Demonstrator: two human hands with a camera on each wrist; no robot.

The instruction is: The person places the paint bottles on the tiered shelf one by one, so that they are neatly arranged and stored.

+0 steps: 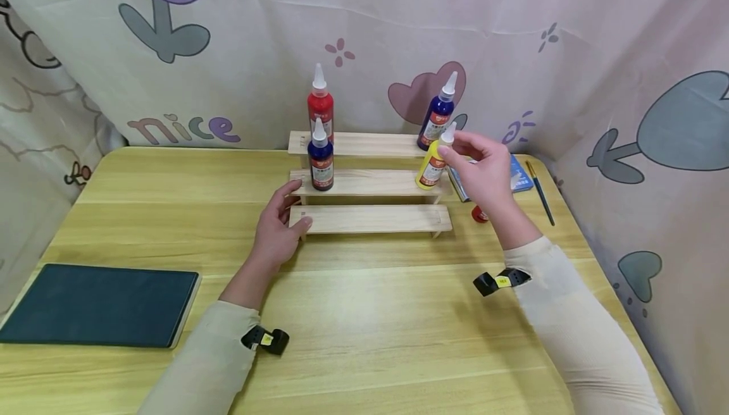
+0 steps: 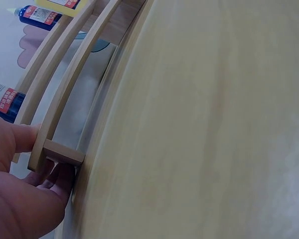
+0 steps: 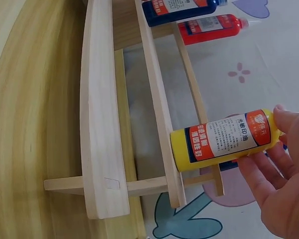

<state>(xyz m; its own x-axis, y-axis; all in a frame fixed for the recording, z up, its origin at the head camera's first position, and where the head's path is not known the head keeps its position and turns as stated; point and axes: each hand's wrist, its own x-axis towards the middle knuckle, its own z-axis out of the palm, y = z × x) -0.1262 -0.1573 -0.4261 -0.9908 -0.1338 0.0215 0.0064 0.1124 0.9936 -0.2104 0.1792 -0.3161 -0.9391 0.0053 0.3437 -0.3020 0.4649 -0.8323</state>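
Note:
A three-tier wooden rack stands near the back of the table. My left hand grips its left end, thumb on the lowest board and fingers around the end. At the right end of the middle tier, my right hand pinches a yellow ink bottle just below its white nozzle; its base is at the board. A dark blue ink bottle stands on the left of that tier. Behind it on the top tier is a red ink bottle, partly hidden. Another blue bottle occupies the top right.
Right of the rack lie a blue-covered book, partly behind my right hand, and a paintbrush. A small red object shows beside my right wrist. A dark flat tablet-like panel lies at left. Printed curtain hangs behind the table.

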